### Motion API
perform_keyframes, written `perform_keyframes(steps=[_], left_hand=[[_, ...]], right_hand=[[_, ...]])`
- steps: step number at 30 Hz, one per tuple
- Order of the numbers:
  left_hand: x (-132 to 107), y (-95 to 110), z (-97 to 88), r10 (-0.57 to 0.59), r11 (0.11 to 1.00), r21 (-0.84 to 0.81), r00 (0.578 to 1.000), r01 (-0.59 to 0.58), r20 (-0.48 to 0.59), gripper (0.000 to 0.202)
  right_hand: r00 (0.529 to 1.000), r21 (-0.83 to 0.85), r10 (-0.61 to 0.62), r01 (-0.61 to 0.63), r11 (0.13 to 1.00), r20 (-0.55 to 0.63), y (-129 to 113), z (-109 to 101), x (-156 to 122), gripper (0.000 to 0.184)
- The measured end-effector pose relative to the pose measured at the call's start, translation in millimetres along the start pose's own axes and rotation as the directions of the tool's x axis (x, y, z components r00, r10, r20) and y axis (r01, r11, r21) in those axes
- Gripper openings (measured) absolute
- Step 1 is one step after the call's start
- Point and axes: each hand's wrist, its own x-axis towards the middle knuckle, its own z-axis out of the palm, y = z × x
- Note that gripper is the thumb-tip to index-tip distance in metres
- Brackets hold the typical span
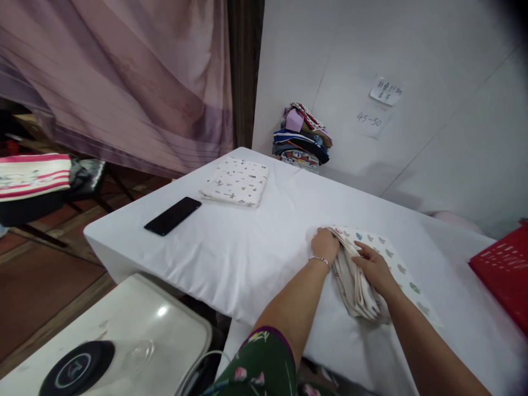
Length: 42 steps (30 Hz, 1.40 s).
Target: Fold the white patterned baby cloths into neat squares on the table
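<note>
A white cloth with small printed shapes (388, 258) lies partly folded on the white-covered table (247, 253). My left hand (325, 245) has its fingers curled round the cloth's far left corner. My right hand (373, 268) lies on the bunched folds of the same cloth, fingers pressed together on the fabric. A bracelet sits on my left wrist.
A folded printed cloth (236, 181) and a black phone (173, 215) lie at the table's far left. A stack of folded clothes (303, 137) stands against the wall. A red basket (505, 269) is at the right edge. A white appliance (111, 341) is in front.
</note>
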Motion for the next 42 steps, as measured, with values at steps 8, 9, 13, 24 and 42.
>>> perform_keyframes(steps=[8,9,13,24,42], left_hand=[[8.9,3.3,2.9,-0.022,1.000,0.004,0.998,0.022,0.058,0.028],[9.8,3.1,3.1,-0.026,1.000,-0.003,0.997,0.026,0.069,0.027],[9.8,1.2,3.4,-0.042,0.998,-0.049,0.997,0.045,0.069,0.027],[9.7,6.6,-3.3,-0.109,0.990,-0.077,0.990,0.116,0.087,0.031],[21.6,-12.4,-6.8,-0.109,0.955,-0.256,0.982,0.147,0.156,0.029]], right_hand=[[0.999,0.009,0.000,0.000,1.000,0.049,9.0,2.7,1.0,0.059],[0.999,0.012,0.000,-0.001,1.000,0.050,9.2,2.6,1.0,0.059],[0.999,0.030,0.003,-0.005,1.000,0.053,5.4,1.2,-0.6,0.059],[0.982,-0.072,-0.043,0.057,0.996,0.184,10.1,-1.6,10.5,0.054],[0.962,-0.576,0.187,-0.270,0.772,-0.200,100.4,-60.6,106.8,0.069]])
